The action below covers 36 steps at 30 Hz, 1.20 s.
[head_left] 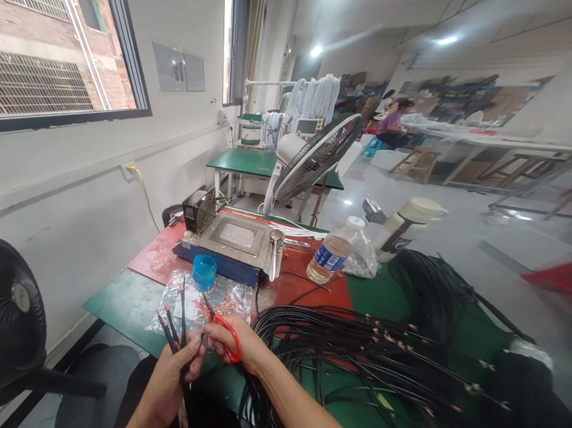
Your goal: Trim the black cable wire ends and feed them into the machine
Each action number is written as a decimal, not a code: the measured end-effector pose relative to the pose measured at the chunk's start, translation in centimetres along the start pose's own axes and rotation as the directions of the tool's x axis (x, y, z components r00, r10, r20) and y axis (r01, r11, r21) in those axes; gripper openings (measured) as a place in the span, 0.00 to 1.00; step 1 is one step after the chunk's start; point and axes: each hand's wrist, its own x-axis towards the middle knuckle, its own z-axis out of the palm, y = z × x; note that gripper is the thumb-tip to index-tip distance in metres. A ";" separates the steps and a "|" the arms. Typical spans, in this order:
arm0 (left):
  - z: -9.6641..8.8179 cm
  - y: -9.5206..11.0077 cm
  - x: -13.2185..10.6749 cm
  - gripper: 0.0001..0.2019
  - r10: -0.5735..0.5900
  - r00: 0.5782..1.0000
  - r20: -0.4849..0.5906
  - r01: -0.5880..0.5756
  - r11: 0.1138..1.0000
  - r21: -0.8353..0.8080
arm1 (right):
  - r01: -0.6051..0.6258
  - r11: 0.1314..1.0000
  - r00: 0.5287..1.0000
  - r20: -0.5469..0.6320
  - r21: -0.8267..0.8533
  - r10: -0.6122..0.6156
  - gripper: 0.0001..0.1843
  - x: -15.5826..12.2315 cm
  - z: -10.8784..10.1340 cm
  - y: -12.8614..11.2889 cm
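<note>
My left hand (179, 362) is closed around several black cables (184, 308), whose red-tipped ends stick up past the fingers. Close beside it, my right hand (236, 340) grips a pair of scissors (232, 346) with red handles, the dark blades pointing up and away. The fingertips of both hands almost meet. Just beyond them a clear plastic bag (164, 297) lies flat, strewn with small red and orange scraps. A round blue cup (204, 272) stands at the bag's far edge. To the right, a large bundle of black cables (318, 326) spreads across the table.
Behind the cup sits a solder pot (236, 235) with a small black fan (199, 210) and a spoon (274, 252). A bottle (329, 258) and a cream flask (406, 228) stand right. Fans (313, 161) flank the table (116, 304). Two people (392, 123) sit far back.
</note>
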 end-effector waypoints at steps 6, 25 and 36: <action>-0.2 -0.1 0.1 0.16 -0.016 1.000 -0.002 0.016 0.999 -0.032 | -0.016 0.998 1.000 0.014 -0.055 0.017 0.25 0.1 -0.5 0.0; -0.9 -0.2 0.2 0.15 0.003 0.997 0.079 -0.016 0.985 0.173 | -0.122 0.991 0.993 0.020 0.061 0.120 0.22 0.1 -0.7 0.0; -0.7 -0.3 0.1 0.14 0.063 0.994 0.091 -0.077 0.986 0.150 | -0.156 0.979 0.986 0.074 0.135 0.147 0.18 0.2 -0.7 0.3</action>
